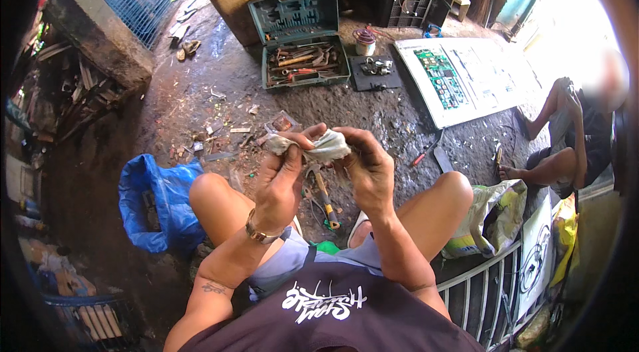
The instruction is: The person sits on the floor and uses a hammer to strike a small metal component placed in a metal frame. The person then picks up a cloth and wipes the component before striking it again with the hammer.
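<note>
A small crumpled off-white rag [329, 146] is stretched between my two hands, above the ground between my knees. My left hand [282, 182] is closed on its left part, with the thumb and fingers pinching it. On the rag's other end, my right hand [367, 169] grips with bent fingers. Below, a hammer [325, 199] with a dark and yellow handle lies on the ground between my feet, its head partly hidden by my hands. Small broken scraps [283, 121] lie just beyond my left hand.
Ahead stands an opened green tool case [304, 41] full of tools. A white panel with a green circuit board [440, 79] lies right of it. A blue sack [160, 204] is at my left, a pale sack [489, 219] at my right. Another person [566, 132] sits at the far right.
</note>
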A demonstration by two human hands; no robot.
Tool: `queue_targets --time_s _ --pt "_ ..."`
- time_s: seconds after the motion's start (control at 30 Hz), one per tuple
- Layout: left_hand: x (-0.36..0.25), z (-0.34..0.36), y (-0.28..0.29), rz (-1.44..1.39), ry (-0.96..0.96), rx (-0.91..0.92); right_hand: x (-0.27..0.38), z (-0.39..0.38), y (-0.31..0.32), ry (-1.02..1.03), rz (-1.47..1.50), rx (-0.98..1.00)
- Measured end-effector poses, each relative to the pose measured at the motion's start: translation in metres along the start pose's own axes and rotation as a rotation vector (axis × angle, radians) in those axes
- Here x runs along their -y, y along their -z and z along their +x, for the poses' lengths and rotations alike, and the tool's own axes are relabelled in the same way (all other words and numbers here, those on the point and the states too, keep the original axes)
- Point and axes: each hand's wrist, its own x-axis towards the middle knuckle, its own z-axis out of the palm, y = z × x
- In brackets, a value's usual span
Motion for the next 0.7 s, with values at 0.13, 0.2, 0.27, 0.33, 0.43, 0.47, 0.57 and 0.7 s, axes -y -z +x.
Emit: queue_targets --time_s 0.13,0.2,0.27,0.33,0.43,0.47,0.57,0.7 --pt "-0.004 0.002 0.003 0.031 0.077 -0.045 -0.001 0.005 0.006 0.105 -0.318 -0.028" --pt "-0.004 0.0 0.006 0.133 0.051 -0.036 -0.005 0.008 0.011 0.177 -0.42 -0.046" --pt "-0.002 -0.002 0.009 0.17 0.043 -0.067 -0.008 0.01 0.015 0.199 -0.495 -0.071" --pt "0.0 -0.004 0.013 0.181 0.035 -0.083 -0.01 0.011 0.02 0.245 -0.556 -0.047" --pt "0.003 -0.006 0.017 0.16 0.014 -0.087 -0.011 0.011 0.025 0.289 -0.606 -0.038" --pt "0.004 -0.007 0.018 0.15 0.005 -0.092 -0.011 0.011 0.025 0.299 -0.615 -0.032" --pt "0.007 -0.006 0.017 0.185 -0.041 -0.059 -0.012 0.009 0.018 0.276 -0.571 -0.049" --pt "0.019 0.001 0.018 0.27 -0.116 -0.042 -0.015 -0.001 0.001 0.198 -0.499 -0.039"
